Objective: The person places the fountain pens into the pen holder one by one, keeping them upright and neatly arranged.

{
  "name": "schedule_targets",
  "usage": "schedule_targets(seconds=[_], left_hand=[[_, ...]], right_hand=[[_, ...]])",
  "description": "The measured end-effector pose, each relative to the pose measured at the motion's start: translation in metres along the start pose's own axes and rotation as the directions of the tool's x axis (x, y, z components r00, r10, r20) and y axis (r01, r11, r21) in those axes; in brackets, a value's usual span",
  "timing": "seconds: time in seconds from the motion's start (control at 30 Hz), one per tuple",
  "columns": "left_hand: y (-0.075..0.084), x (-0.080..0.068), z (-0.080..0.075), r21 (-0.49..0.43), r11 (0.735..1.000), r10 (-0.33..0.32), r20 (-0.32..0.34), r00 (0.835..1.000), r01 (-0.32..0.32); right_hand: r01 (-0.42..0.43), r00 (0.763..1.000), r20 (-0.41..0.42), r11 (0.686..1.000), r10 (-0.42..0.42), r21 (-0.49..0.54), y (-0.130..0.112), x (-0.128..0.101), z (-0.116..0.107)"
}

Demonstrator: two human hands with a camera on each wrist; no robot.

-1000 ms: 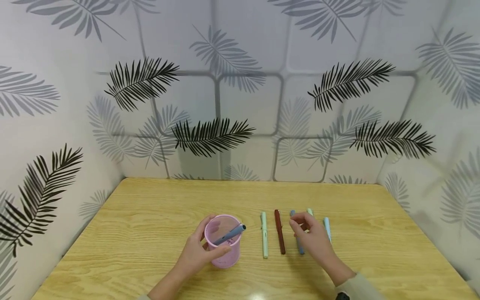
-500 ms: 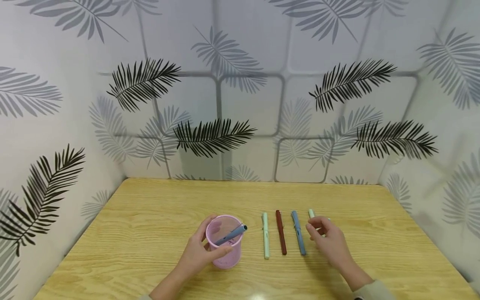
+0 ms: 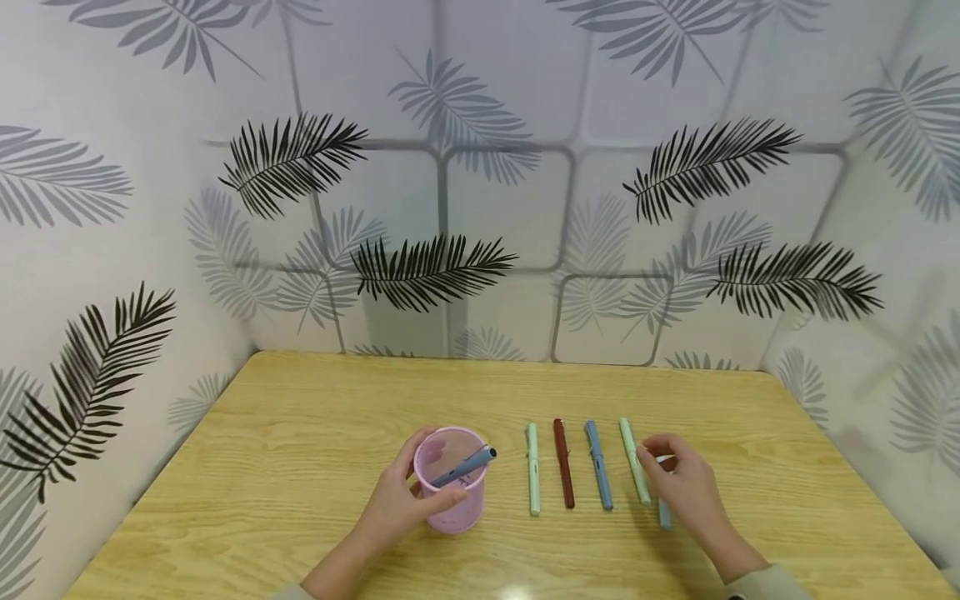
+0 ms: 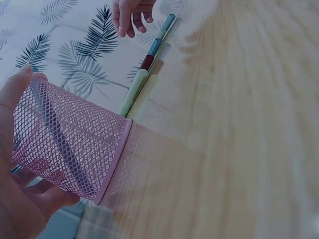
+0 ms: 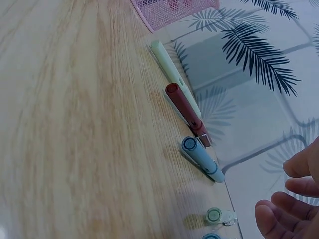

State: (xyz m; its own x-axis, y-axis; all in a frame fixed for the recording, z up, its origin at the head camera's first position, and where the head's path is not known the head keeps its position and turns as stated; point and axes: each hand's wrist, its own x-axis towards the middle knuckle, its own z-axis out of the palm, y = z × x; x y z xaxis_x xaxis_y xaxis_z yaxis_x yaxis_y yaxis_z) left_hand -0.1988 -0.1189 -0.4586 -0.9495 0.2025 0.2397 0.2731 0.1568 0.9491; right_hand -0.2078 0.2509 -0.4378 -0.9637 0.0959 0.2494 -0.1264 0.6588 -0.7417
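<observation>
My left hand (image 3: 393, 504) grips a pink mesh pen cup (image 3: 454, 518), thumb on the near side and fingers round the far side. A blue-grey pen (image 3: 468, 465) leans inside it, its end above the rim. My right hand (image 3: 688, 487) hovers over the light blue pen (image 3: 665, 515), partly hiding it. Its fingers are loosely bent with nothing between them, and the right wrist view has them apart from the pens. Left of that hand lie a light green pen (image 3: 635, 462), a blue pen (image 3: 599, 467), a dark red pen (image 3: 564, 467) and another light green pen (image 3: 533, 479).
The pens lie side by side in a row on the wooden table (image 3: 315, 425), right of the cup. Behind the table's back edge stands a pale wall (image 3: 502, 208) with a leaf pattern, and similar leaf-patterned panels flank both sides.
My right hand has moved right, from over the blue pen to over the light blue one, uncovering the blue and second light green pens. The left hand keeps holding the cup in place.
</observation>
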Motion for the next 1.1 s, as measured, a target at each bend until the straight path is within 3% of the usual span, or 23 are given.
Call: schedule_targets(seconds=[0.67,0.97,1.1], left_hand=[[0.000,0.000,0.001,-0.009,1.000,0.002,-0.003,1.000,-0.002],[0.000,-0.001,0.001,-0.018,1.000,-0.002,-0.004,1.000,0.002],[0.000,-0.001,0.001,-0.014,1.000,-0.005,-0.005,1.000,0.005]], right_hand=[[-0.061,0.998,-0.028,0.995,0.059,-0.076,0.016,0.003,-0.008],[-0.077,0.997,0.001,0.990,0.078,-0.120,0.023,0.007,-0.010],[-0.098,0.992,0.058,0.983,0.108,-0.153,0.026,0.009,-0.010]])
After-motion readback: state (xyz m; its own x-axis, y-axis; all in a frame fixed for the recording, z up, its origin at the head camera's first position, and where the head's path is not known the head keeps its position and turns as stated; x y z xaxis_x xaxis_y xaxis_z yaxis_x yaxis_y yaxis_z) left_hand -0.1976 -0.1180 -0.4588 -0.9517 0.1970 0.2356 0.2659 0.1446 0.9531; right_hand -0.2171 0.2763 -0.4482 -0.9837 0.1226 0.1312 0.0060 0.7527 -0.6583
